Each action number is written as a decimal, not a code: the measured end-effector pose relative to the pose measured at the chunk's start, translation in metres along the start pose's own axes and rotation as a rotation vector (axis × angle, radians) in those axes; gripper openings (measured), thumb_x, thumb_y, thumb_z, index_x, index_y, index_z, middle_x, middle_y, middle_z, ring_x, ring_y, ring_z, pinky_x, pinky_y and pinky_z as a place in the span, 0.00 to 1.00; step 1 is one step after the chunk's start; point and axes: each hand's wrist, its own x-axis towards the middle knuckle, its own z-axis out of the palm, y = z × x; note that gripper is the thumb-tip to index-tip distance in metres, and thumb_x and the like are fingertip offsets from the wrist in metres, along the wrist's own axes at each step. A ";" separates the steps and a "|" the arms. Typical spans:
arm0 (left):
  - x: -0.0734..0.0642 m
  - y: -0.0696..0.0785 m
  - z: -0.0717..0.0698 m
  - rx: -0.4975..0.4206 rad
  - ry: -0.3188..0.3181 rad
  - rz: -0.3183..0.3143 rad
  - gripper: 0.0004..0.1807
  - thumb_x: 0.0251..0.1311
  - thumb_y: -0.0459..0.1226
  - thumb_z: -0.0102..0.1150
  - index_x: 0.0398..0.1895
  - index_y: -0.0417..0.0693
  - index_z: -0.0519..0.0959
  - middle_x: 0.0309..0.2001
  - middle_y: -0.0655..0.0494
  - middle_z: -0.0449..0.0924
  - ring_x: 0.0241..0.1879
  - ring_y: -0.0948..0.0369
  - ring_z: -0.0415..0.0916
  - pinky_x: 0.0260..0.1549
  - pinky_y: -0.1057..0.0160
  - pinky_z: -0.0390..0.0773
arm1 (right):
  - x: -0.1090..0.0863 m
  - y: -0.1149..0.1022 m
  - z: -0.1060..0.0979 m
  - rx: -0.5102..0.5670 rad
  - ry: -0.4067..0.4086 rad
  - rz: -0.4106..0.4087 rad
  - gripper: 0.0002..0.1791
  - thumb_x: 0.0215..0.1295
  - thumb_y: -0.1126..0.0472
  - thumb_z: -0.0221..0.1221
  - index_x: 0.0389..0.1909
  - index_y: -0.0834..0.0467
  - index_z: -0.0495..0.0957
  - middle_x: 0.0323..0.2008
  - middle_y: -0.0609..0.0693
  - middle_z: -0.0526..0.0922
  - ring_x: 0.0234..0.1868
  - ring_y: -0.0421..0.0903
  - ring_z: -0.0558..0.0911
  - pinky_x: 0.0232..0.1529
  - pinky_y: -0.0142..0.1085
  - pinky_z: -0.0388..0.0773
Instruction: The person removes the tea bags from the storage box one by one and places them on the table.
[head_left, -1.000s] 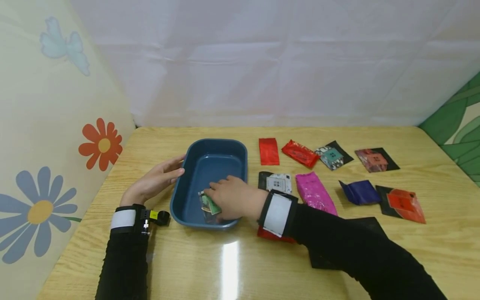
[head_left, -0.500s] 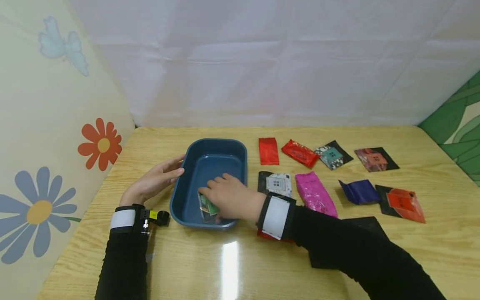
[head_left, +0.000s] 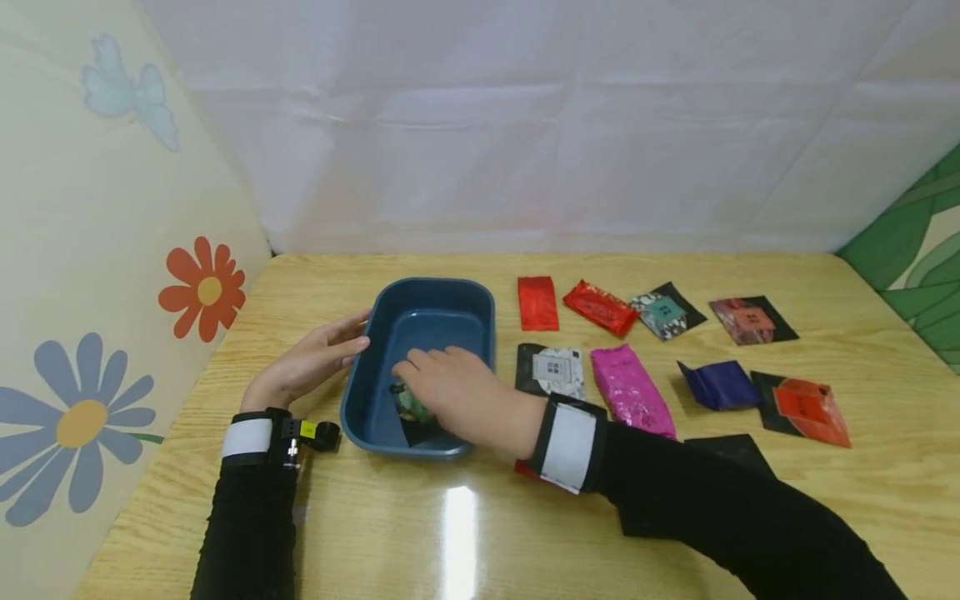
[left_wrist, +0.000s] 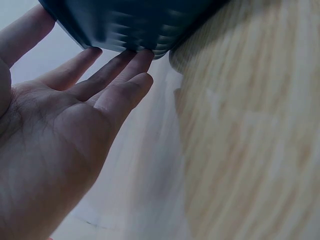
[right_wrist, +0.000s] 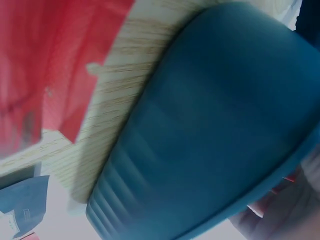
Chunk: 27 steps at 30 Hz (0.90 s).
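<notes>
My left hand [head_left: 315, 358] lies along the left wall of the blue plastic bin [head_left: 369, 367], its fingers stretched out. In the left wrist view, the fingertips [left_wrist: 145, 56] meet the underside of the bin's wall. My right hand [head_left: 453, 387] reaches into the bin over a green and black packet [head_left: 411, 408] at its near end. The fingertips and whatever may be between them are hidden under the hand. Beyond the bin's wall [right_wrist: 180, 130], the right wrist view shows only part of that hand, with small red patches beside it.
On the table to the right lie several packets, among them a red one [head_left: 537, 303], a pink one [head_left: 632, 387], a purple one [head_left: 722, 385] and a black-and-orange one [head_left: 802, 407]. A black packet [head_left: 731, 454] shows partly behind the right sleeve. A patterned wall stands at left.
The light green packet with a clear edge is out of sight; a darker green and black packet shows under my right hand. That wrist has shifted slightly right. The left hand keeps its place.
</notes>
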 end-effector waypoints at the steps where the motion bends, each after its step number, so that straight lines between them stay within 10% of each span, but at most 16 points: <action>1: 0.000 0.000 0.000 0.000 0.000 -0.001 0.37 0.75 0.40 0.49 0.79 0.41 0.46 0.77 0.37 0.46 0.74 0.41 0.49 0.70 0.41 0.52 | -0.001 0.000 -0.001 0.011 0.005 0.008 0.23 0.65 0.68 0.62 0.61 0.57 0.74 0.50 0.49 0.79 0.43 0.43 0.81 0.41 0.36 0.80; 17: 0.000 0.000 0.000 0.003 0.004 -0.007 0.37 0.75 0.40 0.49 0.79 0.41 0.46 0.77 0.37 0.47 0.74 0.41 0.50 0.71 0.42 0.52 | -0.023 0.007 -0.005 0.125 0.178 0.005 0.08 0.68 0.66 0.60 0.45 0.54 0.78 0.35 0.44 0.86 0.34 0.39 0.81 0.35 0.34 0.78; 27: 0.000 -0.001 0.001 0.012 0.012 -0.006 0.37 0.75 0.41 0.50 0.79 0.41 0.46 0.76 0.37 0.47 0.73 0.40 0.50 0.70 0.40 0.53 | -0.044 0.004 -0.008 0.034 0.179 -0.052 0.22 0.67 0.63 0.63 0.61 0.56 0.76 0.58 0.49 0.81 0.59 0.45 0.79 0.57 0.40 0.77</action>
